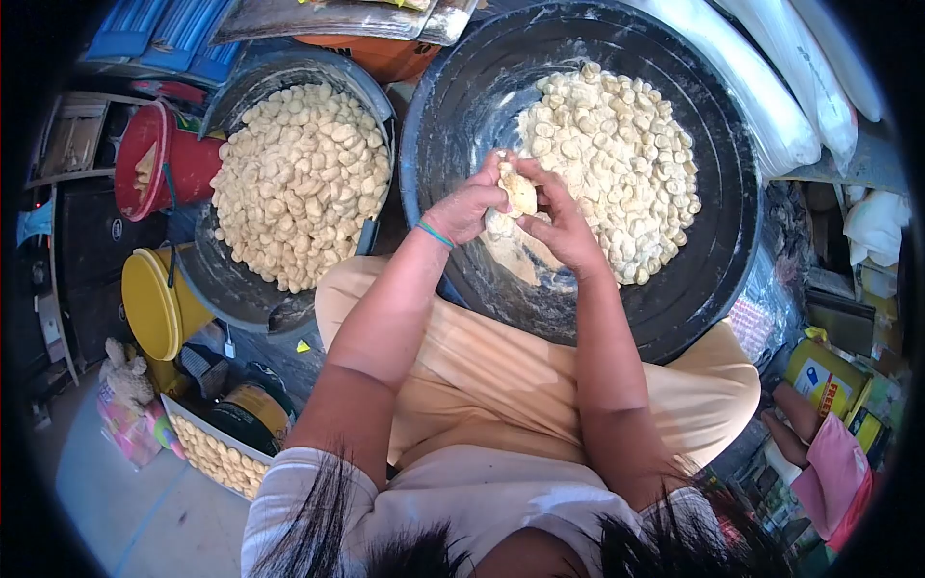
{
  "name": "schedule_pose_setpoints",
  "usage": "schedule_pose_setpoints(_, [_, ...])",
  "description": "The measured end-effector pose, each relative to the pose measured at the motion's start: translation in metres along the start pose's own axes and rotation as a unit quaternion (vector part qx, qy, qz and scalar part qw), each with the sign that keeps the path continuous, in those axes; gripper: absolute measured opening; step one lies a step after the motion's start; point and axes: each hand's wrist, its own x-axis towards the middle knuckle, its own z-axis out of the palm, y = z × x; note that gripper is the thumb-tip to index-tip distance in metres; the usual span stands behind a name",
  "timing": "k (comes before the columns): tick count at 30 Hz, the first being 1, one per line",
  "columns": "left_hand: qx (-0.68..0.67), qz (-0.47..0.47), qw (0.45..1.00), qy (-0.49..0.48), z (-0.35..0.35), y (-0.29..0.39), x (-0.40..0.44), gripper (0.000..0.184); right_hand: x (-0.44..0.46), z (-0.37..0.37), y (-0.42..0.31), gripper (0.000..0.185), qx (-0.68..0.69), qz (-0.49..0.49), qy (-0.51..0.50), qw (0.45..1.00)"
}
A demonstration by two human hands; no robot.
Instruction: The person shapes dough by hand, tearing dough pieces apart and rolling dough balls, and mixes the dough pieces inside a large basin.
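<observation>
My left hand and my right hand meet over a large black basin. Between them, the fingers of both are closed around a pale, floured piece of dough. A teal band circles my left wrist. Beneath and beyond my hands, many small round floured dough pieces fill the right side of the basin. White flour coats its bottom on the near side. To the left, a grey tub carries a heap of rounded dough balls.
A red bucket and a yellow lidded bucket stand left of the tub. A tray of similar pieces lies lower left. Long white plastic-wrapped packs lie upper right. A person's leg shows at the right, near a yellow container.
</observation>
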Motion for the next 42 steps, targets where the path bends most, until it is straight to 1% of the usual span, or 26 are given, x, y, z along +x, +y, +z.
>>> schedule_pose_setpoints(3, [0.068,-0.077,0.993,-0.050,-0.001,0.009,-0.003,0.045,0.004,-0.021,0.018,0.023,0.038,0.071,-0.061,0.995])
schedule_pose_setpoints(6, [0.077,-0.086,0.990,-0.076,0.004,0.013,-0.002,0.044,0.003,-0.034,0.032,0.015,0.197,0.159,0.062,0.965])
schedule_pose_setpoints(7, [0.088,-0.094,0.990,-0.066,0.000,0.013,-0.001,0.044,0.004,-0.033,0.034,0.009,0.285,0.102,0.139,0.943])
schedule_pose_setpoints(9, [0.110,-0.108,0.987,-0.044,-0.009,0.011,0.001,0.043,0.002,-0.036,0.035,0.012,0.211,0.099,0.160,0.959])
schedule_pose_setpoints(10, [0.128,-0.090,0.987,-0.031,-0.007,0.011,0.001,0.042,0.003,-0.032,0.023,0.014,0.174,0.097,0.171,0.965])
schedule_pose_setpoints(11, [0.146,-0.073,0.986,-0.018,-0.004,0.009,0.002,0.042,0.001,-0.025,0.010,0.019,0.118,0.139,0.146,0.972])
schedule_pose_setpoints(12, [0.163,-0.058,0.985,-0.006,-0.001,0.006,0.003,0.041,0.000,-0.018,0.011,0.020,0.044,0.138,0.110,0.983])
schedule_pose_setpoints(14, [0.232,-0.010,0.973,0.017,0.001,-0.002,0.005,0.040,0.001,-0.009,0.014,0.022,-0.104,0.132,0.036,0.985])
schedule_pose_setpoints(15, [0.267,0.015,0.963,0.028,0.001,-0.004,0.005,0.040,0.004,-0.006,0.009,0.022,0.018,0.180,0.047,0.982])
schedule_pose_setpoints(18, [0.277,-0.015,0.960,0.044,-0.001,0.002,0.005,0.036,0.008,-0.011,0.025,0.018,0.154,0.166,0.135,0.965])
schedule_pose_setpoints(19, [0.272,-0.017,0.961,0.054,-0.003,0.002,0.005,0.035,0.010,-0.014,0.028,0.014,0.224,0.167,0.178,0.944])
schedule_pose_setpoints(22, [0.252,-0.028,0.965,0.074,-0.005,0.001,0.007,0.031,0.010,-0.018,0.028,0.014,0.273,0.127,0.290,0.909])
schedule_pose_setpoints(23, [0.245,-0.037,0.966,0.073,-0.004,0.001,0.007,0.030,0.011,-0.018,0.025,0.015,0.227,0.131,0.322,0.910])
schedule_pose_setpoints(26, [0.227,-0.035,0.970,0.076,0.004,0.004,0.006,0.026,0.012,-0.032,0.048,0.016,0.121,0.075,0.334,0.932])
schedule_pose_setpoints(27, [0.222,-0.031,0.971,0.079,0.007,0.005,0.006,0.024,0.012,-0.034,0.050,0.018,0.125,0.049,0.340,0.931])
schedule_pose_setpoints(30, [0.142,-0.054,0.984,0.092,0.003,0.014,0.002,0.020,0.016,-0.039,0.049,0.021,0.090,0.045,0.385,0.918])
schedule_pose_setpoints(31, [0.148,-0.054,0.983,0.091,0.003,0.014,0.003,0.019,0.016,-0.036,0.039,0.025,0.063,0.050,0.330,0.941])
schedule_pose_setpoints(33, [0.159,-0.057,0.982,0.087,0.004,0.013,0.004,0.018,0.014,-0.014,0.015,0.033,-0.044,0.003,0.173,0.984])
schedule_pose_setpoints(35, [0.164,-0.021,0.984,0.068,0.001,0.006,0.007,0.017,0.011,-0.002,0.017,0.042,-0.101,0.016,0.050,0.994])
schedule_pose_setpoints(36, [0.168,-0.002,0.984,0.058,-0.001,0.005,0.008,0.017,0.009,0.002,0.036,0.047,-0.104,0.051,0.008,0.993])
schedule_pose_setpoints(37, [0.142,0.009,0.987,0.069,-0.001,0.008,0.007,0.016,0.009,0.005,0.048,0.052,-0.105,0.085,-0.033,0.990])
schedule_pose_setpoints(38, [0.116,0.020,0.990,0.081,-0.003,0.013,0.005,0.016,0.012,0.001,0.058,0.054,-0.189,0.143,-0.080,0.968])
schedule_pose_setpoints(39, [0.088,0.031,0.991,0.093,-0.004,0.018,0.002,0.016,0.016,-0.005,0.064,0.057,-0.271,0.200,-0.127,0.933])
schedule_pose_setpoints(40, [0.065,0.044,0.993,0.087,-0.006,0.022,0.000,0.016,0.017,-0.011,0.070,0.059,-0.350,0.255,-0.173,0.885])
schedule_pose_setpoints(42, [0.016,0.071,0.995,0.071,-0.008,0.030,0.000,0.016,-0.001,-0.011,0.074,0.058,-0.414,0.230,-0.114,0.873])
